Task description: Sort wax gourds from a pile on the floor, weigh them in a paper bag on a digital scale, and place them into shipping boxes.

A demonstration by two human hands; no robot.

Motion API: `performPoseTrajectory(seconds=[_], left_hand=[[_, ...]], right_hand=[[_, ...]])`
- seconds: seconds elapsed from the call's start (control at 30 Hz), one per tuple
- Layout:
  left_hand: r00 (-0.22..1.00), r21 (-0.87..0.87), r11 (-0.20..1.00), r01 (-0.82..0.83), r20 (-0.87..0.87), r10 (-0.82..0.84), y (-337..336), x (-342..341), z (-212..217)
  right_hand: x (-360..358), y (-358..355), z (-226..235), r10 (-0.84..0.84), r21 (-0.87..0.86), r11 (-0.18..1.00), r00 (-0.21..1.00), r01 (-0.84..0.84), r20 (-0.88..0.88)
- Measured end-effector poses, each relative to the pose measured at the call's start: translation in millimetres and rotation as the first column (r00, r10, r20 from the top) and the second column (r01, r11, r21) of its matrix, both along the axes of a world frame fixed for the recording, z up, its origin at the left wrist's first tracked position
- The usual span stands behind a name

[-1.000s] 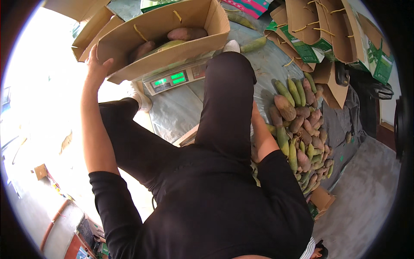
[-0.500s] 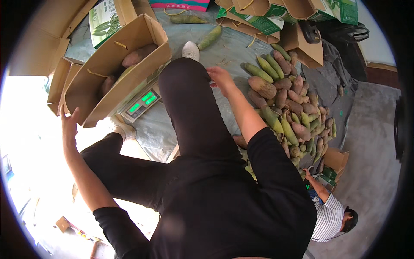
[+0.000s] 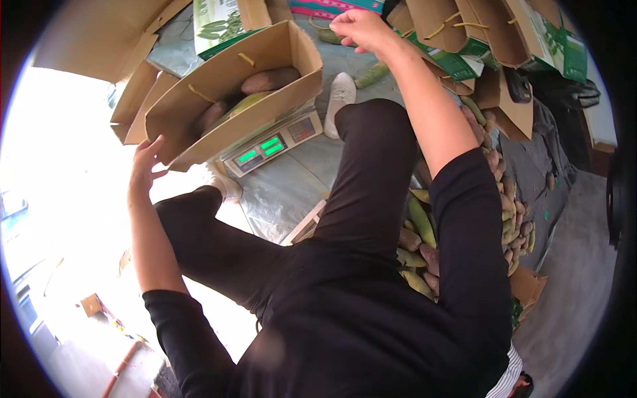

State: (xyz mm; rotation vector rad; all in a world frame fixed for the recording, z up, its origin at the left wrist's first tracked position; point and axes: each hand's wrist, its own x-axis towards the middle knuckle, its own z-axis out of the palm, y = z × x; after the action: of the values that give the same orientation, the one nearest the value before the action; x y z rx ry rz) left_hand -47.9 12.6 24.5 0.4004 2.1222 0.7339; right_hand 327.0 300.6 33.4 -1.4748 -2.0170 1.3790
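My left hand (image 3: 147, 161) is at the near left corner of an open cardboard box (image 3: 229, 136), its fingers apart and touching the edge. The box has yellow cord handles and holds several long root vegetables, brownish red (image 3: 270, 80) and green (image 3: 249, 104). Beneath the box stands a digital scale (image 3: 262, 154) with lit green displays. My right hand (image 3: 363, 31) is stretched forward with its fingers loosely bent and apart, nothing seen in them. Just left of it lies a green root vegetable (image 3: 328, 36), partly hidden; another (image 3: 373, 75) lies nearer, by my white shoe (image 3: 341, 99).
On my right, a big pile of green and reddish root vegetables (image 3: 509, 225) is partly covered by my arm and leg. Open cardboard boxes (image 3: 458, 26) stand at the far right. A pink and teal package (image 3: 332, 6) lies at the back. Another person's striped sleeve (image 3: 509, 375) shows lower right.
My right hand has moved from beside my knee to far forward near the green root vegetables. My left hand stays at the box corner. The view has shifted left.
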Motion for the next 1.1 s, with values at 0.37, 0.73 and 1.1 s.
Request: performPoseTrajectory(seconds=[0.37, 0.73, 1.1], left_hand=[[0.969, -0.256, 0.967, -0.015, -0.243, -0.049, 11, -11, -15], [0.908, -0.094, 0.965, 0.246, -0.327, -0.263, 3, -33, -58], [0.803, -0.45, 0.864, 0.227, -0.415, -0.427, 8, 5, -6]], right_hand=[[-56, -11, -41, 0.048, 0.182, 0.963, 0.797, -0.196, 0.602], [-61, -3, -32, 0.184, 0.126, 0.924, 0.711, -0.36, 0.679], [-57, -1, -26, 0.202, 0.148, 0.917, 0.751, -0.371, 0.628]])
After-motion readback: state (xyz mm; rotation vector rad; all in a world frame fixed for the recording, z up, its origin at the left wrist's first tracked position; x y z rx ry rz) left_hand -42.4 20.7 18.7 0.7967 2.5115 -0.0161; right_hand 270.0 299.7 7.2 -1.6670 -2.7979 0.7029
